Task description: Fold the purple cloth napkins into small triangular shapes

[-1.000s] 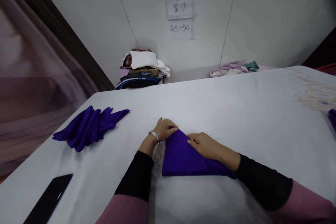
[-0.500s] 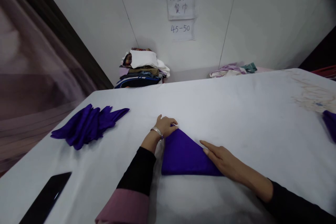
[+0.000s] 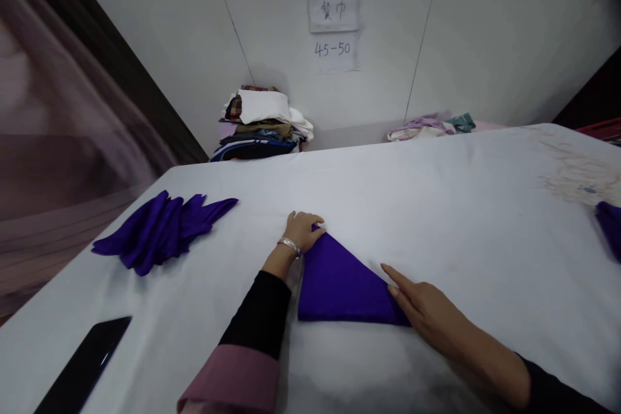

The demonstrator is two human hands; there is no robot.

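A purple napkin [image 3: 334,281] lies folded into a triangle on the white table [image 3: 436,207] in front of me. My left hand [image 3: 301,230], with a silver bracelet on the wrist, pinches the napkin's top corner with closed fingers. My right hand [image 3: 424,305] lies flat with fingers stretched out on the triangle's lower right corner, pressing along its sloping edge.
A heap of folded purple napkins [image 3: 162,231] lies at the left of the table. A black phone [image 3: 82,372] rests near the front left edge. Another purple cloth [image 3: 610,220] shows at the right edge. Stacked clothes [image 3: 262,123] sit behind the table, under a paper sign [image 3: 336,0].
My right hand slid from near the napkin's top down its sloping edge to the lower right corner. My left hand stayed at the top corner.
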